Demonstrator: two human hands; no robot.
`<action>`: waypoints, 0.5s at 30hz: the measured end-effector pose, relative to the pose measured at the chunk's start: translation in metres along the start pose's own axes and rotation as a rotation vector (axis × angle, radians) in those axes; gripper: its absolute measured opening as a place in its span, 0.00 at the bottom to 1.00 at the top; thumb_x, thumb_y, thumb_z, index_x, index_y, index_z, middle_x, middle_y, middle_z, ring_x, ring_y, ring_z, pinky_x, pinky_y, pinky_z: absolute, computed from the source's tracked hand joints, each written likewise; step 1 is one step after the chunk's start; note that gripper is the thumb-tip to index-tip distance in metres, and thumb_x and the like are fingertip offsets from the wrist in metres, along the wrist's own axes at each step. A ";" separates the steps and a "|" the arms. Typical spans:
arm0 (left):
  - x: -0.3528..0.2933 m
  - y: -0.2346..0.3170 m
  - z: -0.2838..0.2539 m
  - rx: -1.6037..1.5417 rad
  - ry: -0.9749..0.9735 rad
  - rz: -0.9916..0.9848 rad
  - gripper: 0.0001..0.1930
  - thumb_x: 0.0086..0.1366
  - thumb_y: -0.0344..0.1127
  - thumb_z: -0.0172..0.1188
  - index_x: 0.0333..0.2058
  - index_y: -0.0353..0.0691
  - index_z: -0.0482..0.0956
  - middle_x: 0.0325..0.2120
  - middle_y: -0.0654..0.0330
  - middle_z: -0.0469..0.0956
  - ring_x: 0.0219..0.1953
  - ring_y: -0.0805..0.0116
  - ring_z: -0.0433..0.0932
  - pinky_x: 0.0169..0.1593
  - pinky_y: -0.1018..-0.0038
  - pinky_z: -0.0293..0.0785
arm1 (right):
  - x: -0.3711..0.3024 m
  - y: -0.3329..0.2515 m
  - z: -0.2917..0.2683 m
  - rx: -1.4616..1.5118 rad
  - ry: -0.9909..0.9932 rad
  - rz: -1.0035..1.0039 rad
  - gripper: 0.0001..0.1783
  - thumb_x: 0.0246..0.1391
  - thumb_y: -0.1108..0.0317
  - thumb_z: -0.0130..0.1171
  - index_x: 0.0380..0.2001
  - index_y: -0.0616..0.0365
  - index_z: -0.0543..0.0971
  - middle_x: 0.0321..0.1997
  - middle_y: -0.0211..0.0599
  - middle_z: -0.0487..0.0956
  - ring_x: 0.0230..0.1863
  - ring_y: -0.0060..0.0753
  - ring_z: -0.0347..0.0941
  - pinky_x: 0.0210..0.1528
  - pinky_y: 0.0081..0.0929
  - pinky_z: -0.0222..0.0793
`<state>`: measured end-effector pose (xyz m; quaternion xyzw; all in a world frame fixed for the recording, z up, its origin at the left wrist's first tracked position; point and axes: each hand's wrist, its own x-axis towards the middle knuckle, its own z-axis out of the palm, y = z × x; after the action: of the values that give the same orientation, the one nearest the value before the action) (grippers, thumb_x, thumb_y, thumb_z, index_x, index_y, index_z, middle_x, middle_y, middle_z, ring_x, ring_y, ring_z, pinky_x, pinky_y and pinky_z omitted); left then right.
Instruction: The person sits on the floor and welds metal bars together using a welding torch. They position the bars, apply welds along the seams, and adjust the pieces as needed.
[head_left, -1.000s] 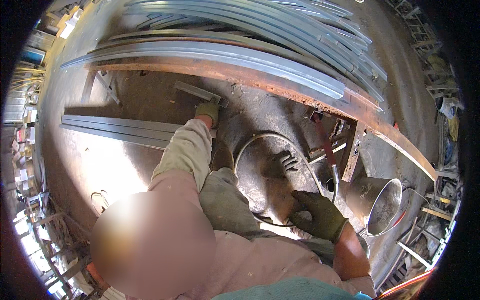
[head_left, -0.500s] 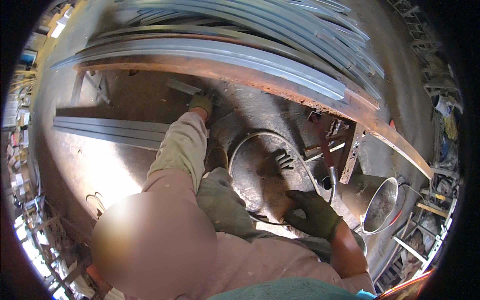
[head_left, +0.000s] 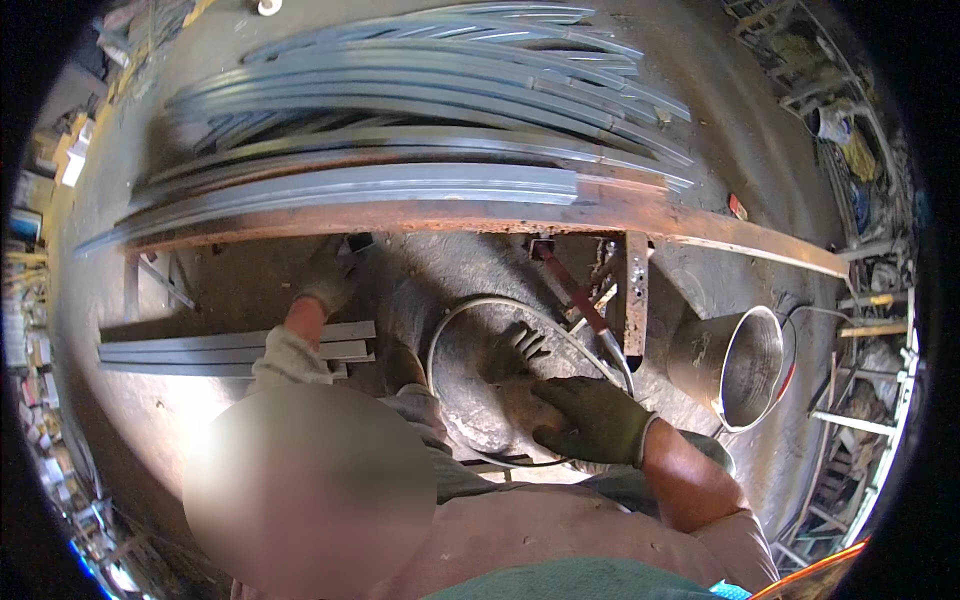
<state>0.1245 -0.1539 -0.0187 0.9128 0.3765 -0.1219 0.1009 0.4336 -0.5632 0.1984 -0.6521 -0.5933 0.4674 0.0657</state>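
Note:
My left hand [head_left: 333, 278], in a dark work glove, reaches out at the left just below the rusty beam [head_left: 440, 215]. Its fingers are closed on a short metal piece [head_left: 357, 242], whose square end sticks out near the beam; motion blurs the hold. My right hand [head_left: 597, 418], in a dark green glove, hovers palm down, thumb and fingers apart, with nothing in it. Beneath it a pale hose [head_left: 436, 345] curves in a loop. Beyond stands a reddish-brown bar [head_left: 575, 293] with a silvery lower end. Several grey metal profiles [head_left: 230, 350] lie stacked nearer than my left hand.
Long galvanised profiles [head_left: 400, 85] spread beyond the beam, and one channel [head_left: 450, 185] rests on it. A perforated metal leg [head_left: 636, 290] supports the beam. To the right a bucket [head_left: 708, 360] lies tipped. Cluttered shelving [head_left: 865, 330] lines the right side.
My left hand has moved left with the short metal piece, now behind the stacked profiles. The view has shifted, showing more of the far profiles. My right hand stays open over the hose loop.

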 end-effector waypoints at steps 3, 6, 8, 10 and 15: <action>-0.045 -0.010 -0.035 -0.214 -0.172 0.148 0.34 0.76 0.44 0.67 0.78 0.47 0.73 0.76 0.45 0.72 0.78 0.47 0.72 0.80 0.53 0.68 | -0.004 0.001 -0.002 -0.020 0.066 -0.123 0.42 0.72 0.43 0.65 0.78 0.58 0.73 0.67 0.65 0.84 0.64 0.70 0.83 0.69 0.56 0.77; -0.096 0.008 -0.048 -0.838 0.157 0.267 0.40 0.76 0.45 0.70 0.82 0.45 0.67 0.75 0.39 0.73 0.78 0.45 0.73 0.81 0.56 0.67 | -0.011 -0.004 -0.002 0.095 0.153 -0.269 0.40 0.75 0.43 0.62 0.77 0.58 0.73 0.71 0.63 0.81 0.68 0.71 0.81 0.74 0.55 0.75; -0.063 0.030 -0.062 -0.739 0.178 0.307 0.43 0.77 0.46 0.70 0.83 0.42 0.62 0.78 0.38 0.69 0.80 0.43 0.69 0.83 0.57 0.63 | 0.000 0.030 0.028 0.347 0.164 -0.261 0.39 0.74 0.42 0.62 0.76 0.59 0.75 0.70 0.62 0.82 0.68 0.70 0.81 0.73 0.55 0.75; -0.082 0.057 -0.088 -0.602 0.131 0.168 0.45 0.78 0.48 0.69 0.84 0.40 0.59 0.80 0.37 0.66 0.82 0.42 0.66 0.84 0.58 0.60 | -0.005 0.021 0.034 0.296 0.087 -0.249 0.39 0.74 0.41 0.62 0.74 0.60 0.77 0.69 0.60 0.83 0.68 0.68 0.81 0.73 0.54 0.75; -0.067 0.113 -0.165 -0.234 -0.108 0.074 0.43 0.77 0.47 0.69 0.83 0.40 0.61 0.81 0.39 0.66 0.81 0.41 0.67 0.83 0.57 0.63 | -0.049 0.002 0.039 -0.115 0.117 -0.217 0.44 0.72 0.35 0.59 0.75 0.61 0.77 0.72 0.62 0.81 0.69 0.66 0.81 0.75 0.51 0.74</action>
<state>0.1830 -0.2319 0.1681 0.9002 0.3480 -0.1222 0.2314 0.4149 -0.6229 0.2019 -0.6129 -0.6813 0.3840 0.1128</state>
